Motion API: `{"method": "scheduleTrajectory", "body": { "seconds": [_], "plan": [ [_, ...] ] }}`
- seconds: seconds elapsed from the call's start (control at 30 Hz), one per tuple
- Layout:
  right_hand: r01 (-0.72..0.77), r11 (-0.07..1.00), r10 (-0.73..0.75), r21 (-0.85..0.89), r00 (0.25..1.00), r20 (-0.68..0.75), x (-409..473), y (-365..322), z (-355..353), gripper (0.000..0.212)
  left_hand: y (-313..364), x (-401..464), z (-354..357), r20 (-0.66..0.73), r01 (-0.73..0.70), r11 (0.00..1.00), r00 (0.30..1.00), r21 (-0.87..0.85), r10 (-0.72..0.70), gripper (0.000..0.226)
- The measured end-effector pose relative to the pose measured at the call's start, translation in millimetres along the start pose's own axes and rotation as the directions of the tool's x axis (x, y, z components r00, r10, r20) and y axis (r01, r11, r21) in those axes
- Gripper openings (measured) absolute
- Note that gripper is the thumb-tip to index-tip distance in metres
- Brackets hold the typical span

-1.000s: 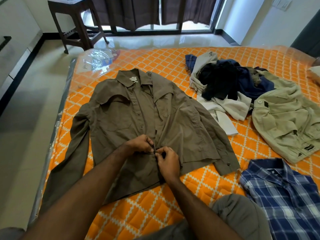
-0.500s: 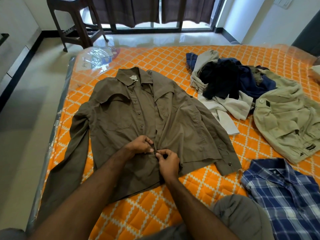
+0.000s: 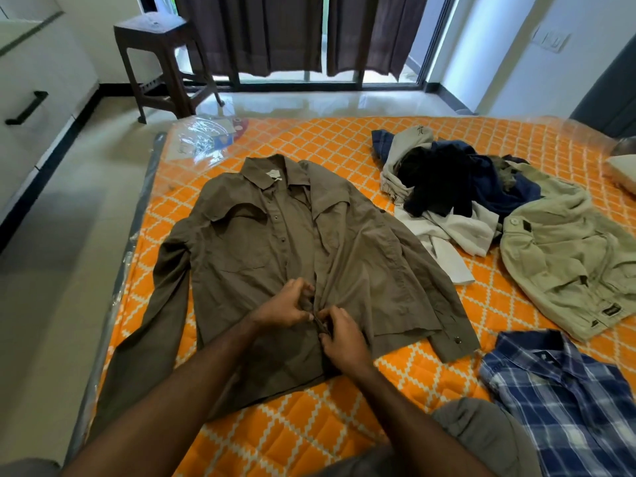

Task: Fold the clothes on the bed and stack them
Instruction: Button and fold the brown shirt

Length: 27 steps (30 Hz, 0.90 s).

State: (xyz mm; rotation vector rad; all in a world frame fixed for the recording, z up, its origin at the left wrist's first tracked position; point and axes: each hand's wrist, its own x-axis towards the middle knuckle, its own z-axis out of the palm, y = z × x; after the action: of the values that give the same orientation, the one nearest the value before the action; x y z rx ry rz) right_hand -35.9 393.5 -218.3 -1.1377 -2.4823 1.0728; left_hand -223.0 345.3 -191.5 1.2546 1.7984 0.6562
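A brown long-sleeved shirt (image 3: 247, 256) lies spread face up on the orange patterned bed (image 3: 309, 418), collar away from me. My left hand (image 3: 287, 304) and my right hand (image 3: 342, 335) meet at the lower part of its button placket, each pinching an edge of the front. The fingertips hide the button between them. A heap of unfolded clothes (image 3: 444, 187), dark, blue and white, lies to the right. A beige jacket (image 3: 568, 249) sprawls beyond it. A blue plaid shirt (image 3: 564, 397) lies at the near right.
A clear plastic bag (image 3: 206, 139) rests at the bed's far left corner. A dark wooden stool (image 3: 161, 63) stands on the tiled floor before the curtained window. A pillow (image 3: 624, 170) shows at the right edge. My grey-clad knee (image 3: 481, 438) rests on the bed.
Both hands have stayed at the same spot on the placket with small finger movements. The view has tilted up, showing more of the room.
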Motion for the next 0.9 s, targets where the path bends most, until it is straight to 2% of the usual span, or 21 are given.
{"method": "scheduleTrajectory", "body": {
  "seconds": [0.07, 0.13, 0.2, 0.27, 0.33, 0.37, 0.4, 0.47, 0.53, 0.63, 0.73, 0.83, 0.9],
  "plan": [
    [0.072, 0.996, -0.065, -0.044, 0.989, 0.130, -6.1, 2.7, -13.1, 0.025, 2.2, -16.8, 4.7, -0.118, -0.154, 0.978, 0.978, 0.142, 0.172, 0.059],
    [0.157, 0.983, -0.131, -0.095, 0.963, 0.233, -13.3, 6.5, -24.1, 0.025, 1.3, -36.1, 16.7, -0.174, -0.231, 0.906, 0.936, 0.355, 0.307, 0.062],
    [0.211, 0.971, -0.169, -0.112, 0.938, 0.302, -23.5, 11.0, -36.7, 0.028, -1.2, -61.6, 33.9, -0.092, -0.196, 0.802, 0.950, 0.564, 0.297, 0.075],
    [0.222, 0.971, -0.174, -0.087, 0.910, 0.377, -29.6, 12.1, -50.3, 0.031, -8.7, -83.3, 49.2, 0.018, -0.174, 0.633, 0.969, 0.755, 0.246, 0.093],
    [0.250, 0.962, -0.182, -0.107, 0.883, 0.432, -33.0, 14.0, -62.4, 0.030, -13.1, -97.6, 58.1, 0.067, -0.187, 0.476, 0.964, 0.860, 0.258, 0.090],
    [0.286, 0.941, -0.185, -0.182, 0.882, 0.433, -34.5, 16.2, -66.6, 0.029, -11.6, -101.9, 59.5, 0.083, -0.181, 0.456, 0.970, 0.871, 0.227, 0.086],
    [0.335, 0.893, -0.190, -0.300, 0.886, 0.423, -37.6, 19.6, -68.4, 0.033, -10.0, -104.6, 60.0, 0.087, -0.168, 0.449, 0.977, 0.878, 0.196, 0.082],
    [0.396, 0.730, -0.200, -0.557, 0.903, 0.381, -44.6, 26.7, -69.0, 0.047, -0.8, -108.9, 62.4, 0.091, -0.135, 0.425, 0.988, 0.895, 0.122, 0.072],
    [0.425, 0.609, -0.244, -0.669, 0.904, 0.352, -52.8, 27.8, -66.2, 0.050, 6.9, -112.6, 66.3, 0.080, -0.111, 0.406, 0.992, 0.907, 0.093, 0.059],
    [0.472, 0.494, -0.334, -0.730, 0.878, 0.342, -54.6, 24.5, -58.7, 0.044, 11.3, -115.3, 59.3, 0.089, -0.111, 0.434, 0.994, 0.894, 0.070, 0.035],
    [0.543, 0.434, -0.383, -0.719, 0.833, 0.399, -49.8, 22.3, -51.7, 0.056, 14.2, -120.2, 42.1, 0.186, -0.201, 0.426, 0.979, 0.882, 0.078, 0.021],
    [0.632, 0.376, -0.426, -0.678, 0.768, 0.479, -49.0, 12.9, -50.9, 0.056, 7.6, -125.7, 25.5, 0.272, -0.265, 0.435, 0.961, 0.861, 0.047, 0.024],
    [0.674, 0.412, -0.426, -0.613, 0.737, 0.525, -50.7, 0.4, -53.3, 0.052, -0.3, -130.2, 19.6, 0.299, -0.253, 0.489, 0.954, 0.834, -0.016, 0.032]
  ]
}}
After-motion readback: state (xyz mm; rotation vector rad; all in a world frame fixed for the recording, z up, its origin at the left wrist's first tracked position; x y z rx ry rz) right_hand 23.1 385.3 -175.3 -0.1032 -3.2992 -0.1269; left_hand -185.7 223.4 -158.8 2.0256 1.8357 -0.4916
